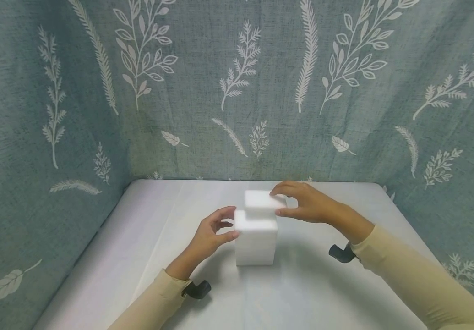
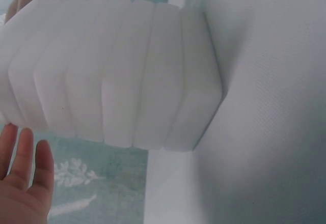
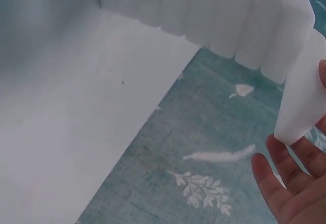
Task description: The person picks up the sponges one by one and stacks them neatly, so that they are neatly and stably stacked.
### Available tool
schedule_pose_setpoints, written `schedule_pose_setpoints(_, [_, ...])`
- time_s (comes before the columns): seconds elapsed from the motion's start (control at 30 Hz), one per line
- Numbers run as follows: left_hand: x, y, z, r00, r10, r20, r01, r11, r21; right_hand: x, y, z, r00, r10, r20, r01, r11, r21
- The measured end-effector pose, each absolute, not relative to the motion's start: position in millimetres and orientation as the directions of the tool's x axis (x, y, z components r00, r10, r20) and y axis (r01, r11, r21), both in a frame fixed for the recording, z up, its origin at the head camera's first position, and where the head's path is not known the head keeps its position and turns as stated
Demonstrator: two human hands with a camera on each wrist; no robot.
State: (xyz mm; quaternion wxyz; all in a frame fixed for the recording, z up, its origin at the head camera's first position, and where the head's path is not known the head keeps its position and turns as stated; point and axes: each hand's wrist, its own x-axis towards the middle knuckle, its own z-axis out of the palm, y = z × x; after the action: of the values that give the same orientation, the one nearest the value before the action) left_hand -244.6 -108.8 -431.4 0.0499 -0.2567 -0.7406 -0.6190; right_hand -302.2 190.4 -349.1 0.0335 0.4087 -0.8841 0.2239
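In the middle of the table stands an upright stack of white sponge blocks [image 1: 255, 245], its layers plain in the left wrist view. My right hand [image 1: 304, 201] pinches another white sponge [image 1: 259, 199] between thumb and fingers. That sponge sits at the top of the stack, offset back and to the right in the head view, and tilted against the stack in the right wrist view. My left hand [image 1: 209, 233] is at the stack's upper left side, with thumb by the near corner and fingers by the far one. Its fingers [image 2: 23, 150] are fairly straight, tips right at the stack's edge.
The stack stands on a white-covered table [image 1: 171, 201]. Blue-green curtains [image 1: 204, 91] with white leaf prints rise behind the table and along both sides. A dark camera mount [image 1: 197, 289] hangs at the left wrist, and another mount [image 1: 341, 253] at the right.
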Motion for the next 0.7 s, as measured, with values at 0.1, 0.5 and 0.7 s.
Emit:
schedule_pose_setpoints(0.1, [-245, -109, -432, -0.860, 0.320, 0.397, 0.447, 0.098, 0.889, -300, 188, -353, -0.640, -0.717, 0.275, -0.757, 0.530, -0.382])
schedule_pose_setpoints(0.5, [-246, -110, -433, -0.857, 0.324, 0.401, 0.453, 0.102, 0.886, -292, 177, -362, -0.577, -0.740, 0.345, -0.808, 0.455, -0.375])
schedule_pose_setpoints(0.7, [-246, -109, -433, -0.857, 0.319, 0.405, 0.455, 0.102, 0.884, -288, 174, -363, -0.562, -0.742, 0.366, -0.818, 0.435, -0.376])
